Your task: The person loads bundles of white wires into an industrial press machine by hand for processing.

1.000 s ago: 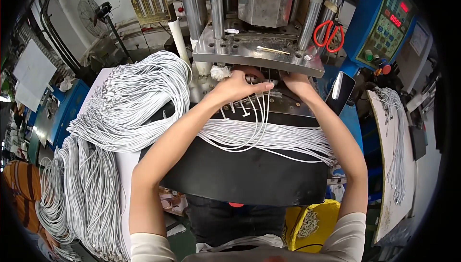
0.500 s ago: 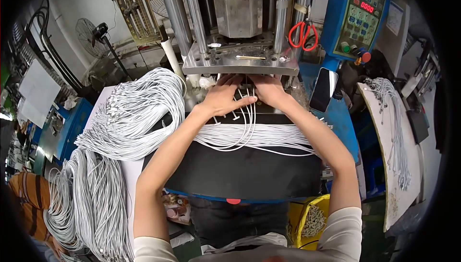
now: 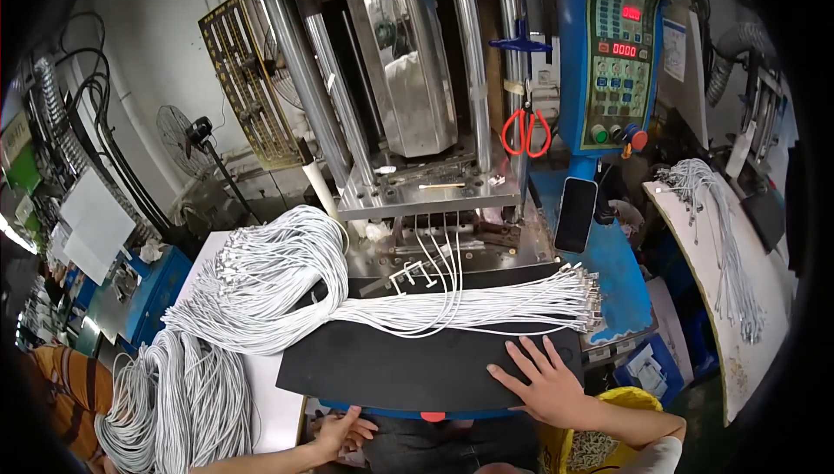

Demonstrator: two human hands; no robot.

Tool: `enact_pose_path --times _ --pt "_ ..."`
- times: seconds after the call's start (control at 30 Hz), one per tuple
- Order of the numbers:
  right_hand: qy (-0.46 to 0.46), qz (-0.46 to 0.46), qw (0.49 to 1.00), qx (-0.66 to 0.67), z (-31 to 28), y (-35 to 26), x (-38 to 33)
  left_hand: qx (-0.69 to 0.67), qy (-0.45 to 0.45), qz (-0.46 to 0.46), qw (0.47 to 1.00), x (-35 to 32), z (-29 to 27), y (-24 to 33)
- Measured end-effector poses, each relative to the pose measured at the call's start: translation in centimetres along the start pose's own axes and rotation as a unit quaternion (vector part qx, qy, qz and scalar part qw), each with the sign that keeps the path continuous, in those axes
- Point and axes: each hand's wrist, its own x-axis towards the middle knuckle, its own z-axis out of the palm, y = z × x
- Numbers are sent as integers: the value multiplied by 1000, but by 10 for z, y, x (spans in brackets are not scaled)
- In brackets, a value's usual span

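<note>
My right hand [image 3: 549,387] lies with spread fingers on the right part of the black mat [image 3: 373,370], holding nothing. At the front edge of the table, my left hand [image 3: 342,432] has its thumb raised and its fingers loosely apart; nothing shows in it. Beyond the mat stretches a bundle of white cords [image 3: 495,307] with metal ends at the right. A few cords curve up from it into the gap under the press's steel plate [image 3: 434,205]. Small white T-shaped pieces [image 3: 407,278] lie in front of the press.
A large coil of white cords [image 3: 269,283] is heaped at the left, with more grey-white cords [image 3: 200,396] hanging below. Red-handled scissors [image 3: 526,133] hang by a blue control panel [image 3: 612,66]. A phone [image 3: 576,215] rests at the right. A yellow bin [image 3: 638,397] holds small pieces.
Both hands have left the gap under the press plate and come back toward me. The right now rests on the mat, the left at the table edge. The view has tilted up.
</note>
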Motion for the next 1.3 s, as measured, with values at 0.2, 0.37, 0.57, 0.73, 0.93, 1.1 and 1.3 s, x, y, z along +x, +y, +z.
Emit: enact_pose_path --times 0.2,0.37,0.57,0.73,0.93,1.1,1.3 --pt "46 8 998 39 6 -3 -6 -86 -23 92 992 -54 19 42" --pt "64 -2 997 41 4 -7 -6 -140 54 108 983 -65 32 43" --pt "67 -1 997 43 6 -4 -7 -116 45 8 992 -27 16 34" --pt "76 -5 996 37 11 -6 -14 -126 58 3 990 -34 21 34" --pt "80 -3 996 51 9 -6 -16 135 41 153 978 -18 36 22" --pt "89 -10 995 41 4 -10 -8 623 121 488 599 37 90 -10" --pt "75 5 996 43 -2 -14 -6 763 45 317 561 86 109 -1"
